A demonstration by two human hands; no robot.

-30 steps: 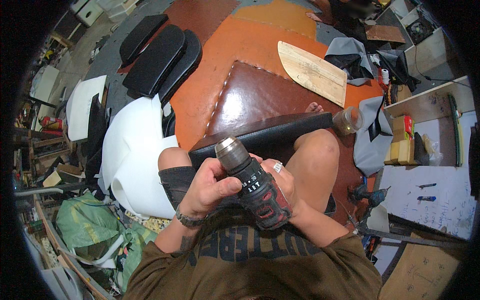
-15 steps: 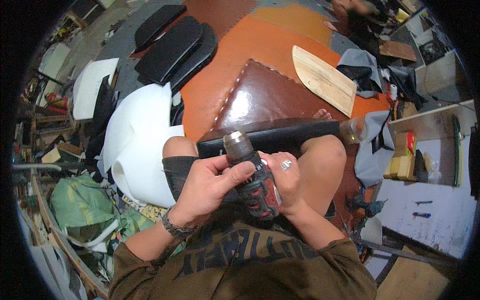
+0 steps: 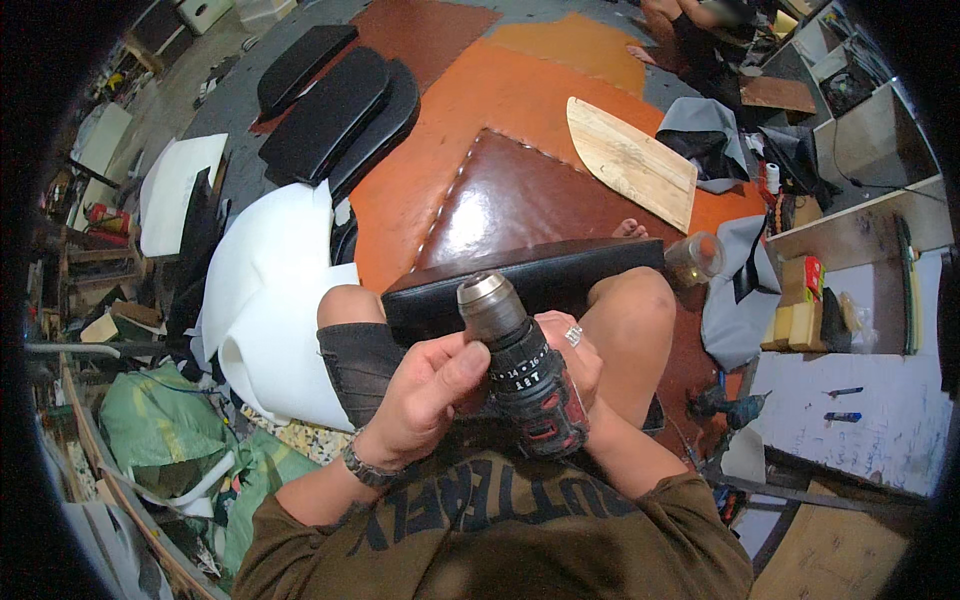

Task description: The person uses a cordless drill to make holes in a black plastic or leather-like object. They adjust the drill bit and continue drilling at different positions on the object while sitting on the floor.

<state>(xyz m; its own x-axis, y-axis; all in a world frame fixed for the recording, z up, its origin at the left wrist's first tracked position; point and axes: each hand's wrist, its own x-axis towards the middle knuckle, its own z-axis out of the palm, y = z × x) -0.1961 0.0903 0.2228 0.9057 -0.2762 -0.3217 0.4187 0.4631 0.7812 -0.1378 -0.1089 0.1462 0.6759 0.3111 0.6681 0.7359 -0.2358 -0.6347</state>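
Observation:
A black-and-red cordless drill (image 3: 535, 385) is upright in front of my chest, its silver chuck tilted up and away from me. My right hand (image 3: 574, 350), wearing a ring, is closed round the drill from its right side; the grip is mostly hidden. My left hand (image 3: 425, 395) is closed at the drill's left side, thumb against the collar just below the chuck, the other fingers partly hidden behind. No bit shows in the chuck. Across my lap, beyond the drill, lies a black padded panel (image 3: 530, 280).
White foam sheets (image 3: 265, 260) lie at the left, near a green sack (image 3: 160, 410). Black padded panels (image 3: 330, 110) and a wooden board (image 3: 635, 160) rest on the floor ahead. A clear jar (image 3: 693, 258) and another drill (image 3: 730, 405) are at the right. Another person sits far right.
The drill has turned so more of its numbered collar shows, and has shifted slightly right. My left thumb has slid from across the collar to its left side.

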